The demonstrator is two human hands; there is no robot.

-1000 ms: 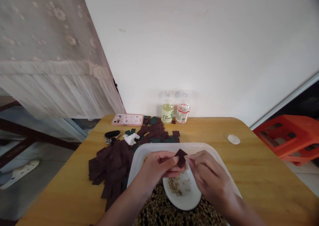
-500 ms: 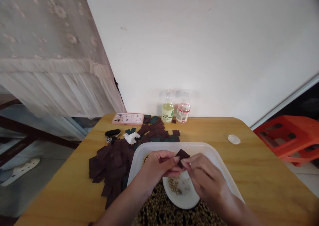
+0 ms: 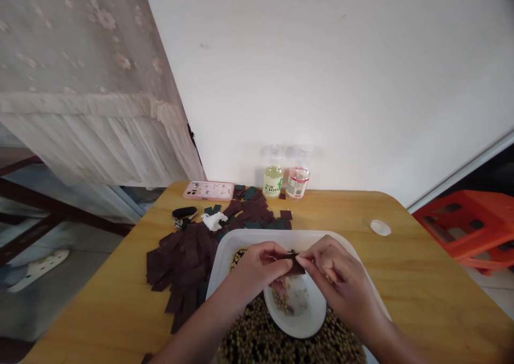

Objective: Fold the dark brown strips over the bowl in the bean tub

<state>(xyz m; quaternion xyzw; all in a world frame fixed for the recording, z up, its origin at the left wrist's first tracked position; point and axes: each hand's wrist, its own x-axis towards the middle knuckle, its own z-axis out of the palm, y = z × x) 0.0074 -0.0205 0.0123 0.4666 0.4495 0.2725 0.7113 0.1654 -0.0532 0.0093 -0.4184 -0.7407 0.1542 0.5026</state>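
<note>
Between my two hands is a small dark brown square piece (image 3: 297,268), tilted so that it looks narrow. My left hand (image 3: 265,267) pinches its left side between thumb and fingers. At its upper right edge, the thumb and fingertips of my right hand (image 3: 337,270) are closed on it. Below them a white bowl (image 3: 303,326) holds some small tan beads and pale bits. The bowl sits in a white plastic tray (image 3: 236,236) among many round tan and dark beads (image 3: 257,337). Whether a bead is in my fingertips is hidden.
Dark brown pieces (image 3: 184,262) are heaped left of the tray, with green ones among those behind it. A phone (image 3: 209,190), keys (image 3: 183,213), crumpled tissue (image 3: 214,221), two bottles (image 3: 273,179) and a white lid (image 3: 380,227) lie or stand around the wooden table (image 3: 417,278). An orange stool (image 3: 466,225) is at right.
The brown piece has turned from showing its flat face to a narrower, more edge-on view. My right hand has shifted up and right, its fingers still at the piece. The view has moved slightly.
</note>
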